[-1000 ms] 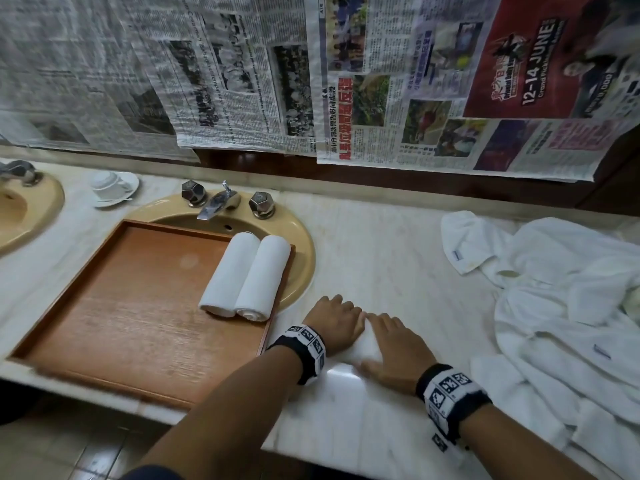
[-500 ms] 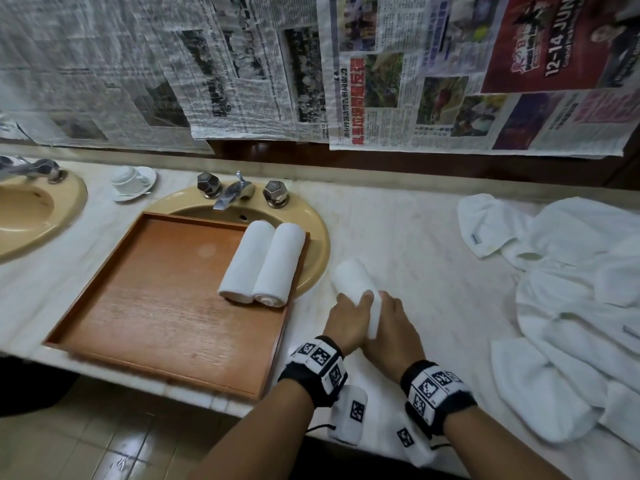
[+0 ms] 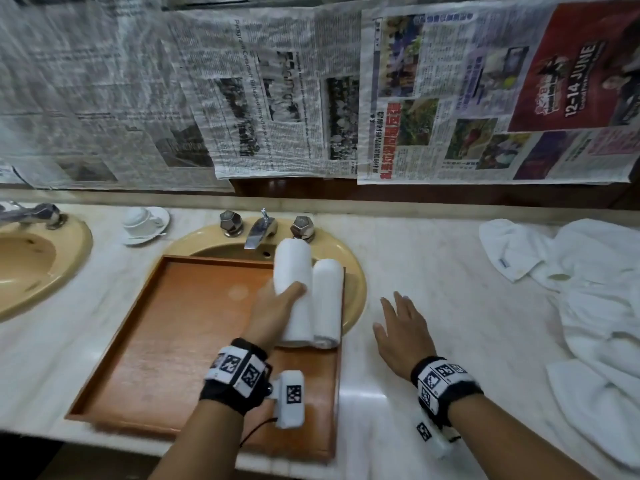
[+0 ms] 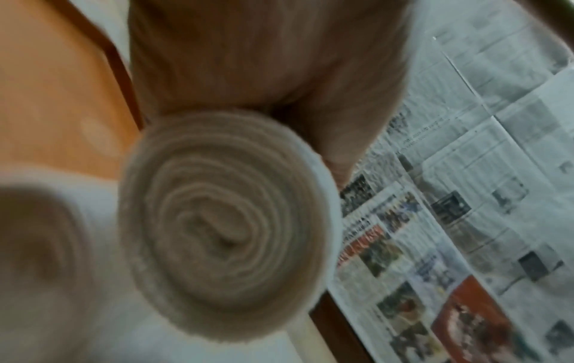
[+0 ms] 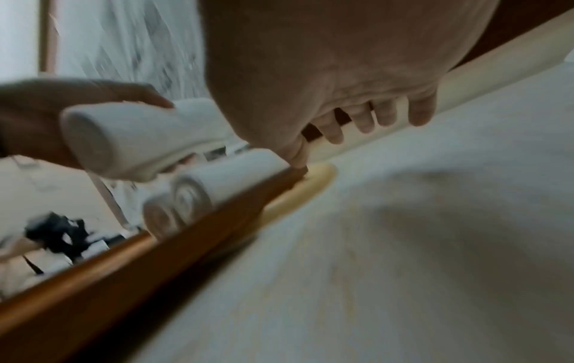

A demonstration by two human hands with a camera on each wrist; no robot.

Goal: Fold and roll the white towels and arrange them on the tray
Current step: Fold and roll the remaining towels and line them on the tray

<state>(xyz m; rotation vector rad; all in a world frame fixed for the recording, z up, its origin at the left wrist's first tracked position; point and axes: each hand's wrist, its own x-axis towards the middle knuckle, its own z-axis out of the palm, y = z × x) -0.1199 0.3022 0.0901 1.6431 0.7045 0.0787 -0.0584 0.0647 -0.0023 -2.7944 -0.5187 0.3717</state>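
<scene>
Since half a second back, when both hands were still on the freshly rolled white towel out on the pale marble surface, that roll has crossed over to the flat wooden tray laid across the yellow basin. So the rolling part looks done for towel number three and we're in the placing step, I'd say.

Biggest thing first: the heap of loose white towels at the right end hasn't been touched, so plenty of folding is left. The tray already carries two rolled white towels lying side by side against its right rim, long axes running from the near edge toward the chrome tap.

The newly rolled white towel is up in the air over the left one of that pair, tilted, far end raised and pointing at the tap, near end low at the palm. Its long axis is roughly parallel to the two below, so it only needs lowering, either to their left or on top; can't tell which is planned. The left wrist view shows its spiral end face tight, nothing unravelling.

The left hand is wrapped around the lower half of that roll, thumb on top. The right hand has let go and hovers over the surface just right of the tray, fingers spread, holding nothing.
</scene>
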